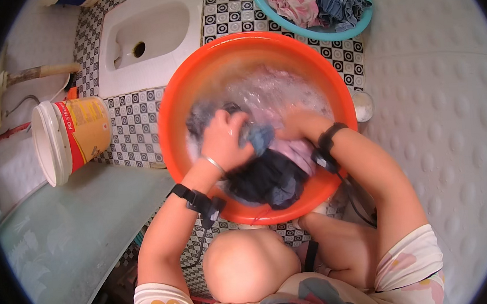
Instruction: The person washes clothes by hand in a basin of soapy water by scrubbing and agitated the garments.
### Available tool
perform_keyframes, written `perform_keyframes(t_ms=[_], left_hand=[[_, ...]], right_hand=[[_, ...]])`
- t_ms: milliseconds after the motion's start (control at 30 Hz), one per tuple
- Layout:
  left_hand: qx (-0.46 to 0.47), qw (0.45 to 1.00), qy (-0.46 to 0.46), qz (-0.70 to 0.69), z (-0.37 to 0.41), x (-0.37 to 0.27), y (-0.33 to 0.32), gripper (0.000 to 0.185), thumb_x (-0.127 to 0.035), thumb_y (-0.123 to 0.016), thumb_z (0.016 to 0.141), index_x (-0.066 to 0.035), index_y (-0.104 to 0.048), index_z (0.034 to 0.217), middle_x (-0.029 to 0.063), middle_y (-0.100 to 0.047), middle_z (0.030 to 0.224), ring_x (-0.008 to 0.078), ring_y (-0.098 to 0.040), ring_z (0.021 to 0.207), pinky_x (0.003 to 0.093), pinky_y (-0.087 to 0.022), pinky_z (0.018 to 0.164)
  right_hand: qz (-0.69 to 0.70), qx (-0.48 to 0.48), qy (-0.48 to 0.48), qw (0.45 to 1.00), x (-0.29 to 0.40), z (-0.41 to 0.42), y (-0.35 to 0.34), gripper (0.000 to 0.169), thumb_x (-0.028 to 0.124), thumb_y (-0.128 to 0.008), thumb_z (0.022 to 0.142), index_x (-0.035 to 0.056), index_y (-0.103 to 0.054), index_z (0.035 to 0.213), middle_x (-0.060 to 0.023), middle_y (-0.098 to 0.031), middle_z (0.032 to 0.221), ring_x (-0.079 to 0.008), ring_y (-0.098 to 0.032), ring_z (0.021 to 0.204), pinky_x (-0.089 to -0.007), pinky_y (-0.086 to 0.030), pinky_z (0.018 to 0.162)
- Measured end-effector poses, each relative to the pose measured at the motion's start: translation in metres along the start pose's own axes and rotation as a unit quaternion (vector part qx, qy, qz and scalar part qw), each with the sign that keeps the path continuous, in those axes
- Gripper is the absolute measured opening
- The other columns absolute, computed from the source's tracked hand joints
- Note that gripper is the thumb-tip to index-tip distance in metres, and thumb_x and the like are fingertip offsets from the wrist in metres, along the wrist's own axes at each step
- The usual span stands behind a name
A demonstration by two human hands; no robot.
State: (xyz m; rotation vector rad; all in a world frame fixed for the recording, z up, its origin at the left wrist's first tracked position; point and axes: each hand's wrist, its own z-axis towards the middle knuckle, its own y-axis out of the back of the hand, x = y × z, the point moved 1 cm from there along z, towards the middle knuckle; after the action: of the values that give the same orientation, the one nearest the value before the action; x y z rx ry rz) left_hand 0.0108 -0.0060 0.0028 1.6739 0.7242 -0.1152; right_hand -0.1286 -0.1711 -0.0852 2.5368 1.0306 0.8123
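An orange plastic basin of soapy water and wet clothes stands in front of me. My left hand is over the left side of the wash, its thumb and fingers around a bunched blue cloth. Blurred by motion, my right hand is down at the suds beside a pink garment; its fingertips are hidden. Black cloth lies against the near wall of the basin. Dark grey cloth is half sunk at the left, and white foam covers the far side.
A turquoise basin with pink and denim clothes sits beyond, to the right. Behind at left is a squat toilet. A paint bucket lies on its side by a glass panel. A small container of white matter stands right.
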Motion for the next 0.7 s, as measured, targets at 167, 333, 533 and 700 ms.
perform_keyframes(t_ms=[167, 333, 533, 700], left_hand=[[0.109, 0.979, 0.002, 0.172, -0.002, -0.006, -0.03, 0.056, -0.042, -0.071, 0.075, -0.033, -0.057, 0.128, 0.0183, -0.035, 0.146, 0.0517, -0.032, 0.131, 0.0625, -0.037, 0.098], [0.261, 0.948, -0.005, 0.181, 0.052, 0.018, -0.045, 0.032, -0.033, -0.064, 0.084, -0.023, -0.068, 0.114, 0.0183, -0.059, 0.122, 0.0408, -0.058, 0.109, 0.0498, -0.051, 0.084], [0.131, 0.976, 0.166, 0.06, 0.105, 0.064, -0.047, 0.026, -0.021, -0.055, 0.086, -0.006, -0.07, 0.1, 0.0239, -0.067, 0.097, 0.0415, -0.063, 0.093, 0.0478, -0.05, 0.088], [-0.089, 0.964, 0.25, -0.007, 0.1, 0.069, 0.006, 0.034, -0.029, -0.058, 0.084, -0.001, -0.067, 0.101, 0.0246, -0.067, 0.097, 0.0412, -0.064, 0.093, 0.0464, -0.051, 0.086]], right_hand=[[-0.058, -0.008, -0.029, 0.998, 0.011, -0.018, 0.018, 0.087, 0.057, -0.059, 0.081, 0.0203, -0.026, 0.152, -0.0112, -0.024, 0.157, -0.0355, -0.02, 0.145, -0.0549, -0.034, 0.106], [-0.075, -0.03, -0.04, 0.996, 0.007, -0.008, 0.009, 0.083, 0.062, -0.057, 0.081, 0.0174, -0.038, 0.148, -0.0127, -0.033, 0.154, -0.0344, -0.029, 0.142, -0.0565, -0.034, 0.105], [0.05, 0.021, -0.021, 0.998, -0.014, 0.022, -0.006, 0.083, 0.072, -0.053, 0.078, 0.0043, -0.061, 0.126, -0.0208, -0.061, 0.126, -0.0371, -0.055, 0.121, -0.0458, -0.039, 0.103], [0.064, 0.014, 0.044, 0.997, -0.023, 0.043, -0.027, 0.081, 0.071, -0.052, 0.079, 0.0057, -0.061, 0.126, -0.0221, -0.058, 0.128, -0.0382, -0.055, 0.12, -0.0433, -0.041, 0.102]])
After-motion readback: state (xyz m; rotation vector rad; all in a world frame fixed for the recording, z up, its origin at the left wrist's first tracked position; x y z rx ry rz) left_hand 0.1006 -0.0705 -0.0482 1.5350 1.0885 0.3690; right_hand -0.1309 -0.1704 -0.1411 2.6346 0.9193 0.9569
